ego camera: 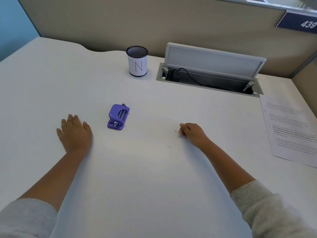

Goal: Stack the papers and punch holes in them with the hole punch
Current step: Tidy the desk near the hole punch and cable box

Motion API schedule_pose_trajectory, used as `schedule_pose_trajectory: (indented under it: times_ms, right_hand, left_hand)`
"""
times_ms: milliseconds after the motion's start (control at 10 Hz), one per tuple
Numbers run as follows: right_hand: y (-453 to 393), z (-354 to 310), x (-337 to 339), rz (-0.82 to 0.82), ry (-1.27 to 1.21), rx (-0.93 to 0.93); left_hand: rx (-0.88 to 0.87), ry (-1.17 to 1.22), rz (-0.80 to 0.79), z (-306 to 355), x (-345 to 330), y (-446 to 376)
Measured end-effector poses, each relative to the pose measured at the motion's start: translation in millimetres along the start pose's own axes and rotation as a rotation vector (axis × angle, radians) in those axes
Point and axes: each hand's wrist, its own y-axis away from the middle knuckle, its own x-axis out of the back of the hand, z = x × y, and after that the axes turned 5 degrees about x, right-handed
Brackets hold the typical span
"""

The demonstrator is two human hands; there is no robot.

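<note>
A small purple hole punch (118,117) sits on the white desk (154,177), a little left of centre. My left hand (74,133) lies flat on the desk to the left of the punch, fingers spread, holding nothing. My right hand (193,133) rests on the desk to the right of the punch with its fingers curled in; whether it pinches anything is too small to tell. Printed papers (289,129) lie at the desk's right edge, well beyond my right hand and partly cut off by the frame.
A black mesh pen cup (137,61) with a white label reading "IN" stands at the back. An open cable hatch (209,78) with a raised lid and a black cable is sunk in the desk at the back right. Beige partition walls enclose the desk.
</note>
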Motion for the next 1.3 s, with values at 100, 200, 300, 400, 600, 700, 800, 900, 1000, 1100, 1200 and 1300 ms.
schedule_pose_trajectory:
  times_ms: [100, 200, 300, 400, 600, 700, 800, 900, 1000, 1100, 1200, 1300]
  right_hand:
    - [2.6, 8.0, -0.1, 0.01, -0.041, -0.006]
    - [4.7, 12.5, -1.3, 0.048, -0.111, -0.025]
    - [7.1, 10.8, -5.3, 0.073, -0.121, -0.012]
    - [8.7, 7.9, -12.9, 0.109, -0.074, 0.018]
    - [8.4, 7.1, -20.7, 0.162, 0.008, 0.055]
    - [6.8, 9.7, -20.1, 0.158, 0.018, 0.055]
    - [3.9, 12.3, -14.7, 0.178, -0.051, 0.021]
    - [4.3, 14.8, -10.4, 0.171, -0.076, 0.024]
    - [7.9, 17.4, -10.0, 0.163, -0.053, 0.069]
    - [12.1, 18.9, -10.3, 0.175, -0.067, 0.089]
    - [16.7, 19.1, -12.1, 0.171, -0.029, 0.151]
    - [19.2, 21.8, -12.9, 0.14, 0.079, 0.209]
  left_hand:
    - [-0.01, -0.013, -0.007, 0.4, -1.5, -4.0]
    - [-0.008, -0.015, -0.018, 0.3, -2.2, -6.4]
    - [-0.001, -0.009, -0.025, 0.7, -2.5, -7.3]
    - [-0.002, -0.008, -0.023, 0.5, -3.0, -7.2]
    - [0.005, -0.024, -0.025, 1.1, -3.5, -7.2]
    - [0.007, -0.025, -0.021, 1.5, -3.7, -7.2]
    - [0.006, -0.017, -0.013, 1.3, -3.7, -6.5]
    - [0.008, -0.013, -0.007, 1.4, -3.4, -5.9]
    - [0.01, -0.014, -0.01, 1.4, -3.3, -6.6]
    - [0.015, -0.018, -0.014, 1.2, -3.4, -6.2]
    - [0.015, -0.026, -0.018, 2.1, -2.8, -6.4]
    - [0.017, -0.028, -0.02, 2.2, -2.4, -6.3]
